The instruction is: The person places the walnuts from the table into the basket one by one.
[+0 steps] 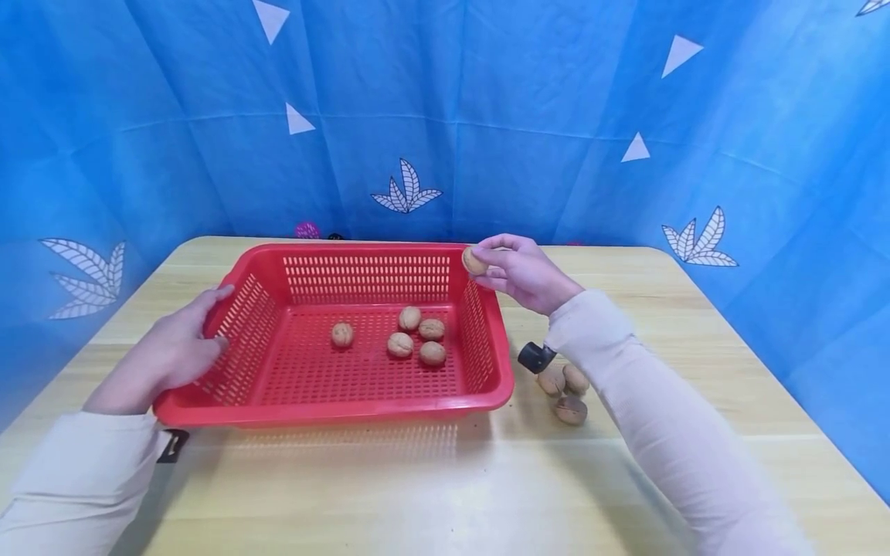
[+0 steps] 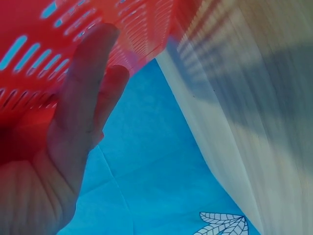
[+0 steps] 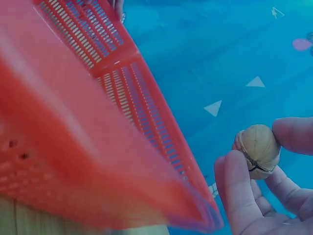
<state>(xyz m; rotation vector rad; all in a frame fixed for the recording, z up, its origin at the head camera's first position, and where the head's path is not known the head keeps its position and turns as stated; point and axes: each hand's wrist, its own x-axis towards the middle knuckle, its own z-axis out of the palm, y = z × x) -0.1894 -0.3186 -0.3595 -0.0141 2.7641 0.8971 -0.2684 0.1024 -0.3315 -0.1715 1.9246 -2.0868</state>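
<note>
A red plastic basket (image 1: 334, 409) with slotted walls sits on the table, with several walnuts (image 1: 432, 330) on its floor, mostly toward the right. My left hand (image 1: 174, 344) holds the basket's left side at the rim; in the left wrist view its fingers (image 2: 80, 93) lie along the slotted wall. Over the basket's back right corner, my right hand (image 1: 524, 270) pinches one walnut (image 3: 259, 151) between thumb and fingertips. A dark crack shows on that walnut in the right wrist view.
Three loose walnuts (image 1: 571, 410) lie on the wooden table (image 1: 417, 494) to the right of the basket, partly behind the right sleeve and a black wrist-worn piece (image 1: 535, 357). A blue patterned curtain (image 1: 528, 100) hangs behind the table and along its sides.
</note>
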